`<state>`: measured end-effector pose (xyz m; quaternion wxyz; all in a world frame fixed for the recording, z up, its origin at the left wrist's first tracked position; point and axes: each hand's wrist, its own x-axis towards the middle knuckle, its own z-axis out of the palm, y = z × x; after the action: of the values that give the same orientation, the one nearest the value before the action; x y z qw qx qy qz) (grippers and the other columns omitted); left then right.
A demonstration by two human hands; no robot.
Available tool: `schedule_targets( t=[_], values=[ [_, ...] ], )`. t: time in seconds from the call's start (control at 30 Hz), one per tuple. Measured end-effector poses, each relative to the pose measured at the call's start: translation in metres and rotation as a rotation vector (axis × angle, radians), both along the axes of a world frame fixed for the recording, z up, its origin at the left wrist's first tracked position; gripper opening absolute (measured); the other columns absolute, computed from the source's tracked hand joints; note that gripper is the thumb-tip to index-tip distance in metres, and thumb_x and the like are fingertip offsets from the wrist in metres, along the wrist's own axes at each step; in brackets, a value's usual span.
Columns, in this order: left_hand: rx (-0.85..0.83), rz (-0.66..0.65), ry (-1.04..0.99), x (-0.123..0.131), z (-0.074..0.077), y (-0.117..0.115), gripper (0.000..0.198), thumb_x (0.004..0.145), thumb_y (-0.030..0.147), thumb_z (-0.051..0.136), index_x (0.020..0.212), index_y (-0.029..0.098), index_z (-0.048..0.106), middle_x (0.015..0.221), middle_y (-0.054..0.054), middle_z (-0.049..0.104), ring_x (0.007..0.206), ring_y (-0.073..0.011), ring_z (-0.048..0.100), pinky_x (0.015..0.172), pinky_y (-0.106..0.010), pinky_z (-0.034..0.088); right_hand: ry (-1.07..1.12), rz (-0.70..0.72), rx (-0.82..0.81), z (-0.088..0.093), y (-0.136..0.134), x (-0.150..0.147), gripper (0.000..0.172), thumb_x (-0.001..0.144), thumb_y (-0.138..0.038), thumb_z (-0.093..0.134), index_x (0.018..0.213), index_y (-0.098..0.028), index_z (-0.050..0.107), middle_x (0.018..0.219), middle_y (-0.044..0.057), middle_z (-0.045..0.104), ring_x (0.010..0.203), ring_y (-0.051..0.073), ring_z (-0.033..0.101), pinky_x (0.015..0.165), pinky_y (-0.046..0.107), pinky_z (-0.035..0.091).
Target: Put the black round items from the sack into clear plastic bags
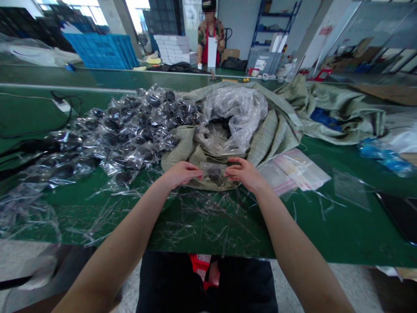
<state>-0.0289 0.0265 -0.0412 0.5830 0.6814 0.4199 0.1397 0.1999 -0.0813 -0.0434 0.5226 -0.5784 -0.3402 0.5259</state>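
Observation:
Between my hands, in front of the woven sack, is a small clear plastic bag [213,170] with a dark round piece inside. My left hand [185,173] pinches its left end with thumb and fingers. At its right end, the thumb and fingers of my right hand [243,174] close on the edge. Just beyond lies the green woven sack [272,134], its mouth open around a crumpled clear liner [236,108]. A big heap of wrapped dark round pieces [130,126] spreads to the left of the sack.
Flat clear bags [295,169] lie to the right, near a phone [397,213]. Thin plastic strips [208,208] litter the green table [325,234]. Another woven sack [355,117] lies at the right. Across the table stand a person [211,37] and a blue crate [100,50].

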Motion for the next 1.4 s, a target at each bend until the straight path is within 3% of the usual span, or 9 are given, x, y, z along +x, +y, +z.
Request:
schedule_targets(
  t=[0.3,0.57,0.87,1.07,1.23,1.4],
  values=[
    [0.075,-0.066,0.115,0.001,0.003,-0.003,0.033,0.063,0.048,0.073,0.070,0.016,0.075,0.045,0.000,0.055,0.036,-0.0075,0.033,0.037,-0.023,0.018,-0.009,0.041,-0.034,0.001,-0.004,0.001,0.052,0.065,-0.004,0.070,0.111,-0.018,0.052,0.076,-0.001,0.068,0.069,0.013,0.068,0.061,0.023,0.055],
    [0.106,-0.153,0.247,0.001,0.005,-0.003,0.040,0.072,0.051,0.064,0.078,0.013,0.074,0.049,0.001,0.054,0.039,-0.0060,0.029,0.041,-0.022,0.016,-0.033,0.072,-0.025,-0.003,-0.005,0.004,0.058,0.062,-0.007,0.075,0.115,-0.018,0.051,0.077,0.000,0.070,0.068,0.013,0.068,0.056,0.021,0.054],
    [0.107,-0.135,0.262,0.002,0.000,-0.001,0.039,0.072,0.051,0.063,0.079,0.014,0.074,0.051,0.002,0.054,0.039,-0.0065,0.029,0.041,-0.023,0.016,-0.045,0.058,-0.033,-0.004,-0.005,0.002,0.057,0.063,-0.007,0.074,0.114,-0.017,0.052,0.077,0.001,0.071,0.065,0.013,0.068,0.052,0.020,0.054],
    [0.174,-0.103,0.299,0.005,0.000,-0.004,0.035,0.074,0.047,0.063,0.076,0.014,0.075,0.043,0.004,0.046,0.039,-0.0066,0.027,0.042,-0.024,0.016,-0.063,0.022,-0.037,-0.010,-0.001,-0.001,0.054,0.062,-0.005,0.075,0.110,-0.016,0.054,0.073,0.000,0.071,0.063,0.013,0.068,0.052,0.020,0.054],
    [0.202,-0.073,0.297,0.009,-0.012,-0.001,0.034,0.074,0.046,0.062,0.075,0.015,0.075,0.048,0.003,0.055,0.040,-0.0068,0.030,0.043,-0.024,0.018,-0.094,-0.040,-0.050,-0.020,0.006,-0.004,0.045,0.063,-0.004,0.075,0.102,-0.017,0.056,0.074,0.001,0.071,0.061,0.013,0.067,0.049,0.021,0.054],
    [0.356,-0.041,0.276,0.014,-0.029,0.003,0.035,0.075,0.047,0.061,0.070,0.015,0.075,0.060,-0.001,0.066,0.050,-0.0100,0.047,0.048,-0.023,0.029,-0.189,-0.074,-0.025,-0.030,0.012,-0.009,0.039,0.064,-0.005,0.073,0.097,-0.018,0.057,0.077,0.000,0.071,0.056,0.011,0.064,0.045,0.020,0.053]
  ],
)
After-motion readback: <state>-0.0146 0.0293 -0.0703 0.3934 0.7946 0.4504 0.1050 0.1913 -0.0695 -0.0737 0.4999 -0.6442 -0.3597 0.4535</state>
